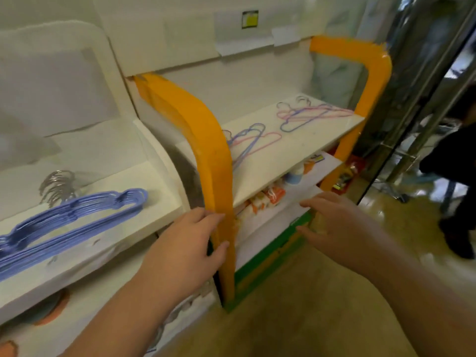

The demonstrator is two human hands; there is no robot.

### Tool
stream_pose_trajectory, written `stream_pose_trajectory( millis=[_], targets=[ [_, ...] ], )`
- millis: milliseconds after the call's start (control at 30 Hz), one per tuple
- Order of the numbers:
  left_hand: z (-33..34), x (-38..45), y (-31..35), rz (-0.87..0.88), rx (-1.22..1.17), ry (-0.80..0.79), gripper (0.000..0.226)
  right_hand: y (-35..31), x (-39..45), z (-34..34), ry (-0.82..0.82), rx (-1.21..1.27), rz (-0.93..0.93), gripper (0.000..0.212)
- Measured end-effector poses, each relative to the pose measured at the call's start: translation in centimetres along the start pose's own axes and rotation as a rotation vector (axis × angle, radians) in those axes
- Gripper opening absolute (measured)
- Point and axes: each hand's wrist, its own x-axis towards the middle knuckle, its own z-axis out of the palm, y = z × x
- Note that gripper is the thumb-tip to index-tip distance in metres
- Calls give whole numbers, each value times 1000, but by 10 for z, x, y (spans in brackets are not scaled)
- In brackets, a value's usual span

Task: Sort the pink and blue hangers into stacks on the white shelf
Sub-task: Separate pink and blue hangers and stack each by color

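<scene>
A stack of blue hangers (69, 215) lies on the left white shelf (108, 228), their metal hooks bunched at the back. On the middle white shelf (283, 150) lie mixed pink and blue hangers: one loose group (251, 141) near the orange post, another tangled group (306, 115) at the far right. My left hand (190, 240) is held out with relaxed fingers beside the orange post, holding nothing. Empty too, my right hand (332, 220) hovers with spread fingers in front of the lower shelf.
An orange frame (213, 161) borders the middle shelf on both sides. Packaged goods (270, 197) sit on the shelf below. A green floor edge (270, 261) runs under the unit. A person in dark clothes (453, 176) stands at the right by metal poles.
</scene>
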Motion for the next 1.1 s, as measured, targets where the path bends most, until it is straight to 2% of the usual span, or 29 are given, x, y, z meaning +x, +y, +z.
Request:
stream_pose_trajectory(
  millis=[267, 467, 700, 967, 1100],
  targets=[
    [48, 102, 99, -28, -33, 6, 51, 136, 42, -45, -4, -26, -33, 55],
    [72, 157, 139, -100, -49, -16, 54, 193, 84, -61, -66, 16, -114, 55],
    [84, 213, 109, -250, -14, -21, 59, 210, 164, -43, -110, 54, -187, 49],
    [94, 275, 33, -463, 3, -15, 65, 198, 264, -17, -196, 67, -300, 47],
    [97, 298, 0, -588, 70, 2, 70, 191, 306, -6, -173, 88, -355, 48]
  ],
)
